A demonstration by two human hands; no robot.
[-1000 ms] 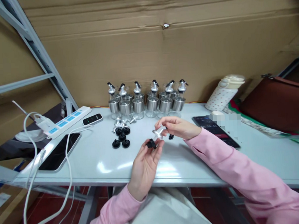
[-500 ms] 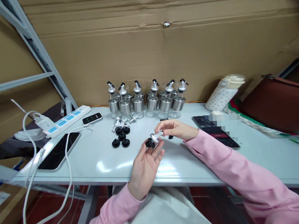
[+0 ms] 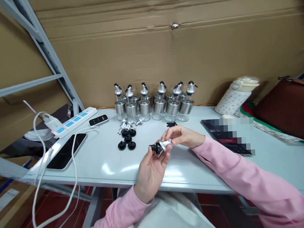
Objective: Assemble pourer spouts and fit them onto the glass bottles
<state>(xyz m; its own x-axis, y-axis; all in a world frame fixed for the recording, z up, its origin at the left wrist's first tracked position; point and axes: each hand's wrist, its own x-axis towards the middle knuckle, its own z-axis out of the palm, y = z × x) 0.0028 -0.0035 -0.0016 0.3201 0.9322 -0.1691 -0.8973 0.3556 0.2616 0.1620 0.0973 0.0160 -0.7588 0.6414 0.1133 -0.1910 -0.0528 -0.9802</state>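
Between my two hands is a pourer spout (image 3: pixel 165 145), silver with its tip to the right, joined to a ribbed black stopper (image 3: pixel 156 148) on the left. The fingers of my left hand (image 3: pixel 153 171) are closed around the stopper from below, palm up. My right hand (image 3: pixel 185 136) pinches the silver spout end from above. Several loose black stoppers (image 3: pixel 128 139) lie on the table left of my hands, with a small heap of silver spouts (image 3: pixel 128 124) just behind them. Small black pieces (image 3: pixel 171 124) lie behind my right hand.
Several glass bottles with steel sleeves (image 3: pixel 158 107) stand in rows along the cardboard wall (image 3: pixel 138 53), the front ones topped with pourers. At left are a power strip (image 3: pixel 76 122), a phone (image 3: pixel 67 150) and white cables. A tablet (image 3: pixel 227 137), a dotted bottle (image 3: pixel 234 96) and a brown bag (image 3: pixel 285 108) are at right.
The spout and stopper have turned nearly level and now sit in line, where the stopper hung tilted below. My right hand has closed in on the spout. The view has shifted slightly.
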